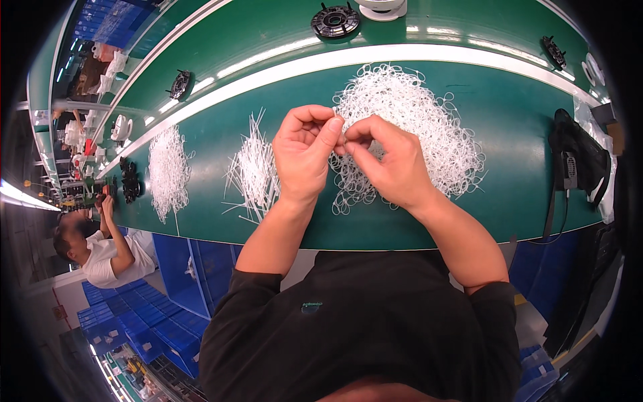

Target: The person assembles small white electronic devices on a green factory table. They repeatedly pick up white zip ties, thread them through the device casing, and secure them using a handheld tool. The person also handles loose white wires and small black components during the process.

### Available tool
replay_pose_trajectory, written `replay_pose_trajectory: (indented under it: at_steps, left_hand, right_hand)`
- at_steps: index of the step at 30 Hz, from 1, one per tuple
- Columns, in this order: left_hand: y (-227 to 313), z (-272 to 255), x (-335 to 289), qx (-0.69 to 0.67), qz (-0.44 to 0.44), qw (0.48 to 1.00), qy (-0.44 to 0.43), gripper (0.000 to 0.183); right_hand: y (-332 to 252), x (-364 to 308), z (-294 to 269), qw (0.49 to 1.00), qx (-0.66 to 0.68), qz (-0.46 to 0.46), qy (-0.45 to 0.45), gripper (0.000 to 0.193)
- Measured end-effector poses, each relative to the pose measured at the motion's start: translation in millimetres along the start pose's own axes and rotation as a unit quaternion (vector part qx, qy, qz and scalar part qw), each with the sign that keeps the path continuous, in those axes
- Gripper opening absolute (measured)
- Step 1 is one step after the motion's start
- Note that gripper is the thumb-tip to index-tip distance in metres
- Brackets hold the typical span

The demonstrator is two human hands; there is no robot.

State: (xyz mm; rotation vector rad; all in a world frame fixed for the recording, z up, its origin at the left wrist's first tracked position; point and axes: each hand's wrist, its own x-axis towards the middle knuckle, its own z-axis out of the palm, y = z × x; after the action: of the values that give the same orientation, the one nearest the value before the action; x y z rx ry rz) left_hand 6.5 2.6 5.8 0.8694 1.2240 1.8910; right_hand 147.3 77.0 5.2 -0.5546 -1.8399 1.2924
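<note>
Both my hands are raised close together over the green table point(207, 201), fingertips nearly meeting. Thumb and fingers of my left hand point(301, 154) are pinched on a thin white cable tie, mostly hidden by the fingers. My right hand point(394, 161) pinches at the same tie from the other side. Behind and beside my right hand lies a large heap of looped white cable ties point(429, 127). Left of my left hand is a smaller pile of straight white cable ties point(254, 171).
Another white pile point(169, 171) lies farther left. Black round parts point(335, 22) stand on the raised shelf behind. A black device with a cable point(569, 167) sits at the right end. Blue bins point(181, 275) are below at left, where a co-worker point(110, 254) sits.
</note>
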Motion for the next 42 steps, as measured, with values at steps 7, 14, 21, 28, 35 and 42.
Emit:
replay_pose_trajectory:
  at_steps: [7, 14, 21, 28, 35, 42]
  left_hand:
    - [1.7, 0.9, 2.4, -0.078, -0.041, 0.996, 0.03, 0.015]
    - [0.3, 7.6, -5.7, 0.162, 0.088, 0.983, 0.022, 0.014]
    - [-1.6, 13.7, -10.3, 0.069, -0.039, 0.997, -0.005, 0.013]
    - [-3.0, 6.5, -5.2, 0.01, -0.03, 1.0, 0.0, 0.014]
    - [-5.1, 5.7, -6.1, 0.006, -0.02, 1.0, 0.005, 0.014]
    - [-4.2, 7.9, -7.1, 0.032, -0.029, 0.999, -0.007, 0.015]
  right_hand:
    - [5.9, -0.8, 4.0, 0.992, 0.117, 0.055, 0.0, 0.014]
    - [-0.2, 0.4, -1.4, 0.998, 0.031, 0.035, 0.039, 0.014]
    - [0.8, 2.2, 4.0, 0.985, 0.097, 0.012, 0.14, 0.011]
    - [0.3, 1.0, 1.4, 0.995, -0.021, -0.044, 0.092, 0.008]
    - [0.7, 2.3, 1.7, 0.994, -0.021, -0.048, 0.1, 0.007]
    - [0.8, 2.5, 0.0, 0.994, -0.038, -0.039, 0.098, 0.006]
